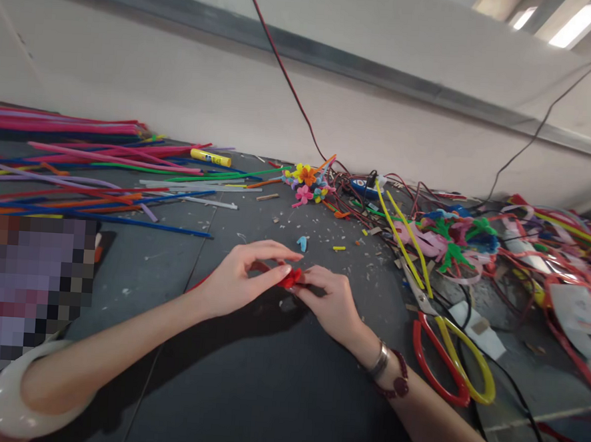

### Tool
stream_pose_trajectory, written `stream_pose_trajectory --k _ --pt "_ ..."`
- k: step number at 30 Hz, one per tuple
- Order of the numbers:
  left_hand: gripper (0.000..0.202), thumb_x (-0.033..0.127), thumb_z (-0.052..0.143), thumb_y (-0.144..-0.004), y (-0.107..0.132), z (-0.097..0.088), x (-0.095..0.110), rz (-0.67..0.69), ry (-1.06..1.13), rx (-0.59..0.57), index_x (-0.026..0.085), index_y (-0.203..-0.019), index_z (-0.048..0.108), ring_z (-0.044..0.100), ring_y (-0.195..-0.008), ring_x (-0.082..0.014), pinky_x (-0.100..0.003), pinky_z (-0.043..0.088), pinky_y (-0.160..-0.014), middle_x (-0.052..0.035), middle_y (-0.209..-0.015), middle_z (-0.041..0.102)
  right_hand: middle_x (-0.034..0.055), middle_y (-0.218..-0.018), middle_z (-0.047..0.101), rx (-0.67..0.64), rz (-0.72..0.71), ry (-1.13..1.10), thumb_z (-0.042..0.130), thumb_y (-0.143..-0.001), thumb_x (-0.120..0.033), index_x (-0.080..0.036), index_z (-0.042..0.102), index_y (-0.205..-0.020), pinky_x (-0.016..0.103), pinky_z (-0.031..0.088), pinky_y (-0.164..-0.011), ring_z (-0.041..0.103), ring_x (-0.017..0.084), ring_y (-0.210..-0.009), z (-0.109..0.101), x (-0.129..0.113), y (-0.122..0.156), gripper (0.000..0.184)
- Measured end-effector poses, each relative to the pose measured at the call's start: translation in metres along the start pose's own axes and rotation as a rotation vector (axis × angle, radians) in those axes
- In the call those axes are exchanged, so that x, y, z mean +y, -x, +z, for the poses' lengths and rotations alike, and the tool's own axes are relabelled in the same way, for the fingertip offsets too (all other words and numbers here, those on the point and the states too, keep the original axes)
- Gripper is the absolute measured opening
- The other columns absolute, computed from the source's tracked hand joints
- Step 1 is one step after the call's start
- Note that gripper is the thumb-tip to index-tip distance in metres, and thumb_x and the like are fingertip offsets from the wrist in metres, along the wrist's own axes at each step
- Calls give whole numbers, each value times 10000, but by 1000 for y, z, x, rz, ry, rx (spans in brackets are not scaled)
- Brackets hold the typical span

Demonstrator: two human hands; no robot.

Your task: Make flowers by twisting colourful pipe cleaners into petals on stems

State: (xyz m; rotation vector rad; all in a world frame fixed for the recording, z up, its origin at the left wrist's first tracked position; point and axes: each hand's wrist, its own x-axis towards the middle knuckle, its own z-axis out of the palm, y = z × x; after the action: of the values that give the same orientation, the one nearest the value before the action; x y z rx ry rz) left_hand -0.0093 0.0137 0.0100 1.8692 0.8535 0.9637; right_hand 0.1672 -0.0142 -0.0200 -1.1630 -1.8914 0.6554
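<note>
Dark grey worktop [266, 379] along a white wall, littered with craft scraps: at its near centre a person's left hand [241, 283] and right hand [333, 305] meet over a small red pipe cleaner [292, 277]. The fingers [272, 274] of both hands are closed on it, pinching its bunched red end between them just above the surface, while a thin tail of it runs back under the left palm.

The piece looks very light and fuzzy, soft on the outside with a wire core that likely bends easily and holds a kink. It is probably best taken at the tight red bunch, or close beside a bend, with a light pinch that does not flatten the pile.

Long pipe cleaners [103, 169] in many colours fan across the far left, a yellow glue stick [210, 157] beyond them. A cluster of finished flowers [305, 178] sits far of the hands, and a small blue scrap [301, 243] lies between. Scissors [447, 363] with red and yellow handles lie to the right, near a tangle of cables and coloured shapes [454, 244]. A white bangle [19, 397] circles the left wrist, and a bracelet [391, 377] the right.
</note>
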Motion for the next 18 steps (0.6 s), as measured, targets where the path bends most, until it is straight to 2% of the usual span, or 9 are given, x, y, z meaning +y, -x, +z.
stream_pose_trajectory --k 3,6,11,18 --pt "233 231 513 -807 -5 -9 7 73 -66 -119 207 -995 648 601 -868 -159 -227 496 -707 -54 -1031 618 31 -769 659 -4 8 -3 606 -757 -186 -204 680 -796 266 455 -685 593 145 -731 1 0 0 86" --pt "223 235 547 -791 -10 -15 14 116 -191 -199 212 -981 661 601 -838 -157 -245 472 -742 -43 -971 641 33 -791 663 -11 -13 -20 606 -757 -176 -203 677 -785 261 457 -701 596 146 -761 1 -1 0 81" --pt "174 227 532 -803 -12 -19 19 134 -302 -262 211 -874 690 603 -756 -139 -232 453 -701 -23 -826 665 18 -769 653 -51 -25 -27 580 -774 -153 -221 673 -838 254 452 -686 583 137 -738 1 -2 1 132" --pt "157 225 536 -788 -12 -23 23 77 -318 -289 178 -704 660 587 -645 -127 -221 452 -635 -11 -694 647 3 -765 661 -76 -15 -89 568 -775 -139 -253 687 -831 254 454 -683 579 135 -723 1 -6 0 173"
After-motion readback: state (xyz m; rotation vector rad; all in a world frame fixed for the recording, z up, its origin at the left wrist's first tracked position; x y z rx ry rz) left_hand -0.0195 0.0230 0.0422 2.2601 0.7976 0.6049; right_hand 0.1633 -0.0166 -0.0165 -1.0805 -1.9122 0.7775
